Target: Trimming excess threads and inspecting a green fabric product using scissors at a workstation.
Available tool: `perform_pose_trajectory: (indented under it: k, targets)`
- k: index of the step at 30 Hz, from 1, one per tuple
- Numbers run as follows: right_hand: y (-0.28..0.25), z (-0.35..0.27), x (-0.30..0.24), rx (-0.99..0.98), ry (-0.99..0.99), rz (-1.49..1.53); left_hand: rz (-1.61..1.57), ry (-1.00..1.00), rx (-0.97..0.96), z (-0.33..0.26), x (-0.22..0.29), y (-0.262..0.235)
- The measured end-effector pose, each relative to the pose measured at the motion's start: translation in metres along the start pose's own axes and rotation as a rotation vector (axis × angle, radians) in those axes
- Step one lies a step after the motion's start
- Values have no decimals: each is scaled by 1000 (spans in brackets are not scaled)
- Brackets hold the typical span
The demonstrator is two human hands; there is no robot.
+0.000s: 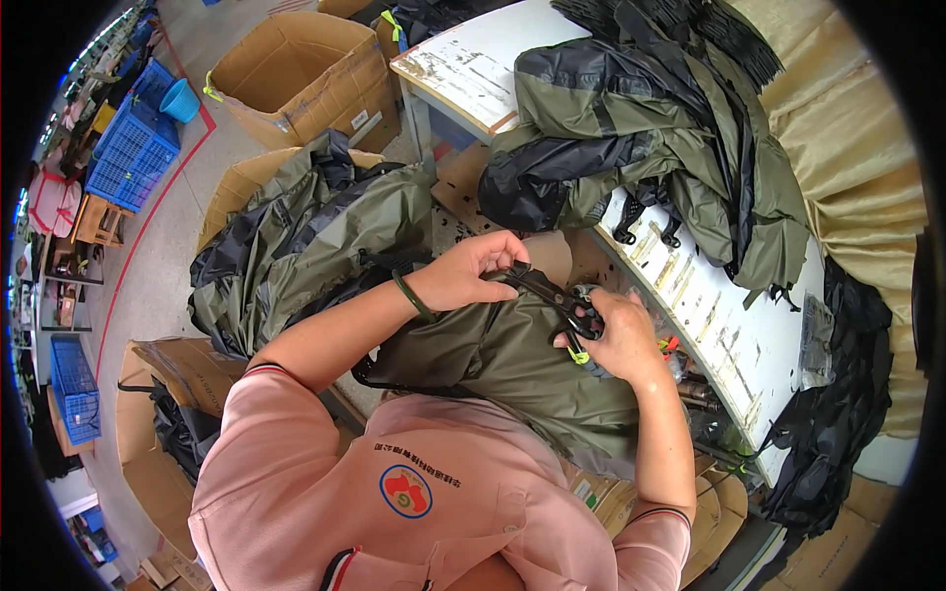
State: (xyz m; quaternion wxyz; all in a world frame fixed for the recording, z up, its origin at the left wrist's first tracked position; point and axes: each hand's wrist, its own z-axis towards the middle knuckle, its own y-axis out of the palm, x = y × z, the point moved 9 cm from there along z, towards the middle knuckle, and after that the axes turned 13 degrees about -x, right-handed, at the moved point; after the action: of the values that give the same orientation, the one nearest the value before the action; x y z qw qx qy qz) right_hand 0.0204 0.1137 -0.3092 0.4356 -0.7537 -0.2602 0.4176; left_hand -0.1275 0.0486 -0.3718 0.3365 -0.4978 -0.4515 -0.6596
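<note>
Grey floor shows at the left, and a scuffed white tabletop stands at the right. A shiny olive-green cloth piece with black edging lies across the person's front, under the hands. The left hand pinches a small black strap end, thumb and finger together on it. The right hand has its fingers wrapped round black-handled scissors that point toward the strap. I cannot tell if the blades are apart.

It looks like the step is trimming at the strap. I think the next move calls for a firm pinch, with fingertips kept away from the blades.

I count 2 hands, 1 pair of scissors, 1 green piece under the hands, 1 big olive-green and black cloth heap at the left, 1 matching heap at the tabletop, 1 light blue round bucket and at least 3 brown cardboard boxes
</note>
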Motion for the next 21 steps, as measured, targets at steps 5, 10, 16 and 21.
perform_pose_trajectory:
  k: [5,10,16,21]
  targets:
    - [3,3,0,-22,12,19,3,-21,9,-3,0,-2]
    - [7,-3,10,7,22,40,-12,-19,-20,0,-1,4]
    - [10,-1,15,-20,57,27,22,-35,-37,-3,-1,3]
    - [12,-2,24,0,69,67,-2,21,-5,-1,7,5]
